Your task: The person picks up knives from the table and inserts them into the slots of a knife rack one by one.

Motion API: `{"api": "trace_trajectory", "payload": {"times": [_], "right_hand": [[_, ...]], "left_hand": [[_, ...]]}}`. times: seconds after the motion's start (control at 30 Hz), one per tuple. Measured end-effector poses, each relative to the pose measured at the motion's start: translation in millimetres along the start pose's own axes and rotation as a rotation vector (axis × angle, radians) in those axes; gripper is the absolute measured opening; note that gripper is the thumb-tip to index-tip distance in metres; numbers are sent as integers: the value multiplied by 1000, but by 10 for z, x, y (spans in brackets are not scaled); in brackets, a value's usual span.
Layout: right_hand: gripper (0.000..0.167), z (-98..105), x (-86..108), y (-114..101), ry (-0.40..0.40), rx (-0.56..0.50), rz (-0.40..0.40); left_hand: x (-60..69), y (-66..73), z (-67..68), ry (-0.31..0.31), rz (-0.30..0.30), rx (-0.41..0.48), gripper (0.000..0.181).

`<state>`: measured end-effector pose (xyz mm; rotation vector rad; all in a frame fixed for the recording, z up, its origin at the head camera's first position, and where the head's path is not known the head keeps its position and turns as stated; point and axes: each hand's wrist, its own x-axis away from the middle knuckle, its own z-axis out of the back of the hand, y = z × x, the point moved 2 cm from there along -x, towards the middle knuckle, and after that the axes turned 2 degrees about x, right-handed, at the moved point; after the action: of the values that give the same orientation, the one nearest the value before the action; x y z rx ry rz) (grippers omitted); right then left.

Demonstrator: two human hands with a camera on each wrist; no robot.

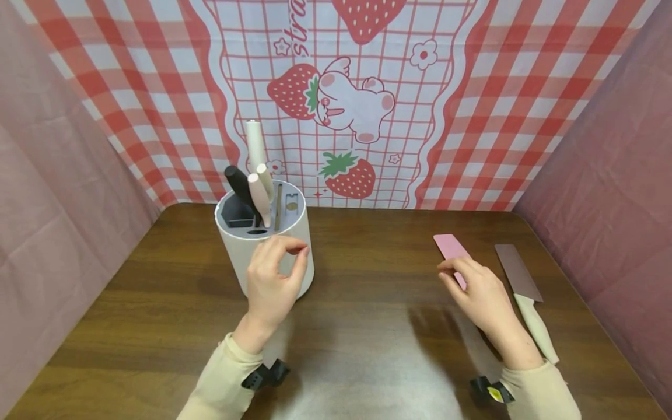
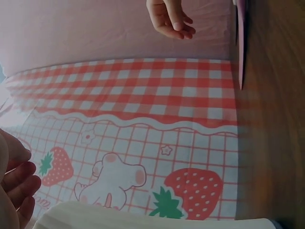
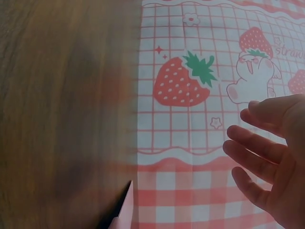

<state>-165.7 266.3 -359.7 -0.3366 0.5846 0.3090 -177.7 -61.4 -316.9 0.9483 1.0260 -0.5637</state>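
My left hand (image 1: 273, 280) hovers in front of the white round knife block (image 1: 231, 256), fingers loosely bent, thumb near the fingertips, nothing held. Its relaxed fingers (image 2: 21, 179) show in the left wrist view. My right hand (image 1: 483, 294) is over the right part of the table, apparently above a pink flat blade-like piece (image 1: 450, 245) whose near end it hides. Fingers (image 3: 252, 152) of this hand are spread and empty in the right wrist view. To its right lies a cleaver (image 1: 517, 271) with a pinkish blade and a cream handle, blade pointing away.
In the block stand a black handle (image 1: 238, 184), a pink handle (image 1: 258, 198), a short cream handle (image 1: 265, 178) and a tall white handle (image 1: 255, 143). Behind the brown wooden table (image 1: 357, 326) hangs a strawberry-print cloth (image 1: 472, 116); pink curtains (image 1: 604, 134) flank both sides.
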Motion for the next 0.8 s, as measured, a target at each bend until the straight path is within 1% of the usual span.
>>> {"api": "trace_trajectory", "payload": {"times": [0.4,0.5,0.67,0.8], "right_hand": [[14,17,85,89,-86,31,-30],[14,18,104,114,-107,37,-29],[13,16,147,149,-138,42,-48],[13,15,185,172,-148,38,-66]], "left_hand": [[81,7,-98,-55,-19,7,5],[100,6,-123,-79,-18,5,9],[136,7,-163,-127,-16,-3,4],[170,-2,-193,-173,-2,-3,6]]}}
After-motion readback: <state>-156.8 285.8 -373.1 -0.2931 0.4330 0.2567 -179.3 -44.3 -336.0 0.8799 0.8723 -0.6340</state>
